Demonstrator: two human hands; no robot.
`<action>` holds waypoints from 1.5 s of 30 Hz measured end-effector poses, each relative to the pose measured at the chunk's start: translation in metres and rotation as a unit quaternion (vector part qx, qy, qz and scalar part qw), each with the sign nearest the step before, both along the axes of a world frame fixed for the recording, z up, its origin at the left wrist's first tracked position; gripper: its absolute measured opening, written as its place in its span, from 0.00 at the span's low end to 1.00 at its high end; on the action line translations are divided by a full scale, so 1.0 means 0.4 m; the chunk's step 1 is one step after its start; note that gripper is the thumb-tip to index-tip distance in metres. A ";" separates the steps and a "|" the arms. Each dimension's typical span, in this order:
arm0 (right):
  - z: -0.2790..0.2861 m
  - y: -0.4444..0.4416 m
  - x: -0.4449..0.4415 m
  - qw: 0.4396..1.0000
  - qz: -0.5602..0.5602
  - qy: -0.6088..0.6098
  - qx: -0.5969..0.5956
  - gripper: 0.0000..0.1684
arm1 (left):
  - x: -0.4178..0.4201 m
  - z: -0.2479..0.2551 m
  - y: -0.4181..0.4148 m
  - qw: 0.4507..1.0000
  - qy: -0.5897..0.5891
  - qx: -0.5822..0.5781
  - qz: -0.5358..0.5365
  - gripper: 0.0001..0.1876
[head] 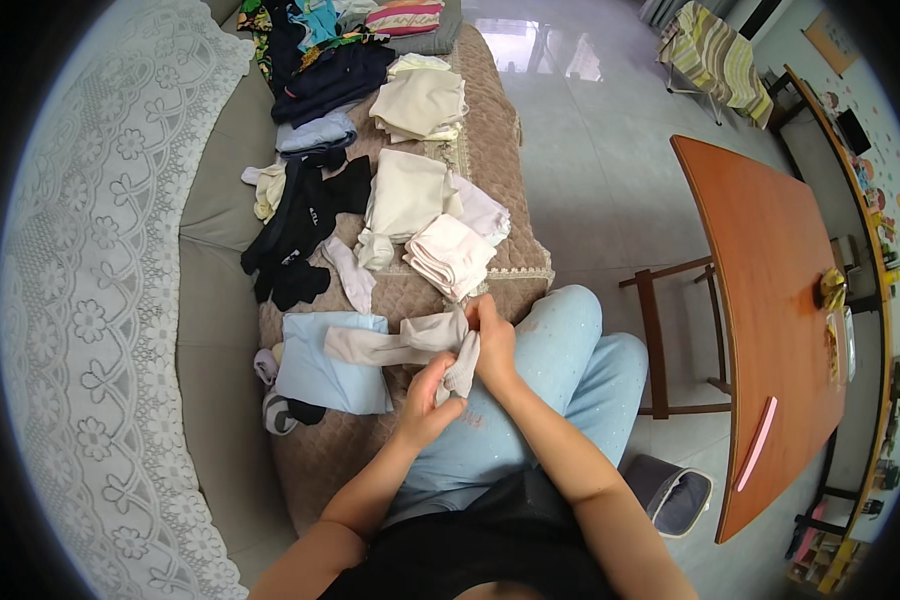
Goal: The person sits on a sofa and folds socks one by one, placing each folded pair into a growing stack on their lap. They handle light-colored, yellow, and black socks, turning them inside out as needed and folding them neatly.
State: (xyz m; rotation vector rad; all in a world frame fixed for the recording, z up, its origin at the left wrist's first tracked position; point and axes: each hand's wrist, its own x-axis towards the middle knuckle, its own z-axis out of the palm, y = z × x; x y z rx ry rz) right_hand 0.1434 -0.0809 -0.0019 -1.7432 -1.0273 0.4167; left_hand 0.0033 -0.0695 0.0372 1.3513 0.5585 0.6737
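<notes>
Between my two hands is a pair of pale grey socks (420, 341). My left hand (425, 401) grips the ribbed cuff from below. On the other side of the cuff, my right hand (491, 337) pinches it. The foot ends stretch left, one over a folded light blue garment (330, 375). Just beyond my hands lies a folded pale pink cloth (450, 255). A single pale sock (350, 274) rests to its left, near a bunched whitish sock (375, 250). Rolled socks (277, 412) sit left of the blue garment.
A quilted brown sofa cover (495, 135) lies under black clothing (307, 217), folded cream garments (420, 101) and navy clothing (334, 79). White lace (120, 300) drapes the sofa back. Rightward stand a wooden table (772, 300) and a grey waste bin (667, 495).
</notes>
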 end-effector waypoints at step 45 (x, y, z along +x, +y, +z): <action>-0.026 -0.046 0.072 0.727 0.343 0.593 -0.029 0.18 | 0.043 -0.075 0.097 0.899 0.123 0.370 0.198 0.12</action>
